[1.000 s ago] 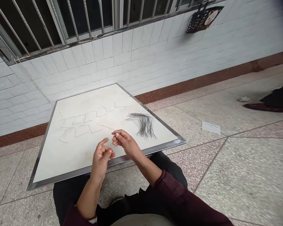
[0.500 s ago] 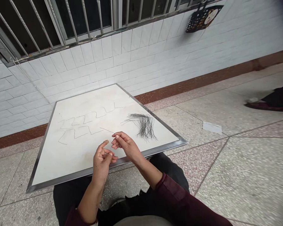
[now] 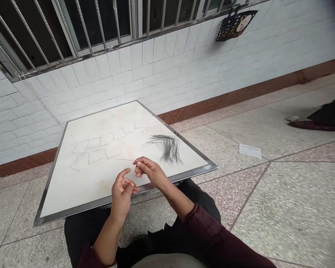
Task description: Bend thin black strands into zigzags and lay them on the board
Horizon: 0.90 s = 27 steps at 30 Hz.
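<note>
A white board (image 3: 80,186) with a metal frame rests on my lap. A thin dark strand (image 3: 100,149) lies on it in two zigzag rows. A loose bundle of dark strands (image 3: 169,148) sits on the board's right part. My left hand (image 3: 122,190) and my right hand (image 3: 149,172) meet over the board's near edge. Both pinch the end of a single fine strand (image 3: 126,160) that runs left from my right fingers. The strand between the fingertips is too thin to trace fully.
A white tiled wall (image 3: 162,74) with a barred window rises behind the board. A black patterned bag (image 3: 234,23) hangs on the wall. A scrap of paper (image 3: 249,150) lies on the terrazzo floor. Another person's shoe (image 3: 312,125) is at the right.
The hands have stayed together at the board's near edge; the left fingers shifted slightly. The single strand near my right fingers now lies a little flatter. The view tilted slightly.
</note>
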### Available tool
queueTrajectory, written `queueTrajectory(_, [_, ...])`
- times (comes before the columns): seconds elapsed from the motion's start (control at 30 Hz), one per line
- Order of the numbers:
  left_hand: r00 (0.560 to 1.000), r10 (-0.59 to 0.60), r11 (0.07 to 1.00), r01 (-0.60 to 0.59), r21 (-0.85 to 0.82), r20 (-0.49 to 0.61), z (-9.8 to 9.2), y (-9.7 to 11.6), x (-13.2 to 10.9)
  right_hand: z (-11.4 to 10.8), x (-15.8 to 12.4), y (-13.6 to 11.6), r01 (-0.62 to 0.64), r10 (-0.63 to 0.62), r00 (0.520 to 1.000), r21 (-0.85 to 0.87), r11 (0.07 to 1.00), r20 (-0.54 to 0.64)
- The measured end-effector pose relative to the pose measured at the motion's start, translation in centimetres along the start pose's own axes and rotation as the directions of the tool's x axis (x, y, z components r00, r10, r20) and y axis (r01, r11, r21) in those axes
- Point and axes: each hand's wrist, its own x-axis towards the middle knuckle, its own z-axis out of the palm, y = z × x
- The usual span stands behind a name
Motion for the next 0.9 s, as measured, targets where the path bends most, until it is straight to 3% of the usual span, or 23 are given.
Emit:
queueTrajectory(0.13, [1.0,-0.006,1.0,0.006,-0.01,0.003,0.1,0.2,-0.3,0.3,-0.2,-0.2,0.01,-0.011,1.0,-0.019,1.0,-0.009])
queueTrajectory(0.43, [1.0,0.014,0.998,-0.015,-0.06,-0.018,0.5,0.9,-0.9,1.1,-0.7,-0.9,-0.003,0.0,0.996,0.03,1.0,0.092])
queueTrajectory(0.67, [0.999,0.031,0.999,-0.03,-0.041,0.026,0.6,0.7,-1.0,1.0,-0.7,-0.7,0.02,-0.024,0.995,0.047,0.999,0.093])
queueTrajectory(0.9, [0.998,0.031,0.999,-0.03,0.018,-0.047,0.7,-0.1,-0.6,0.9,-0.5,-0.5,0.037,-0.034,0.998,-0.047,0.998,0.06])
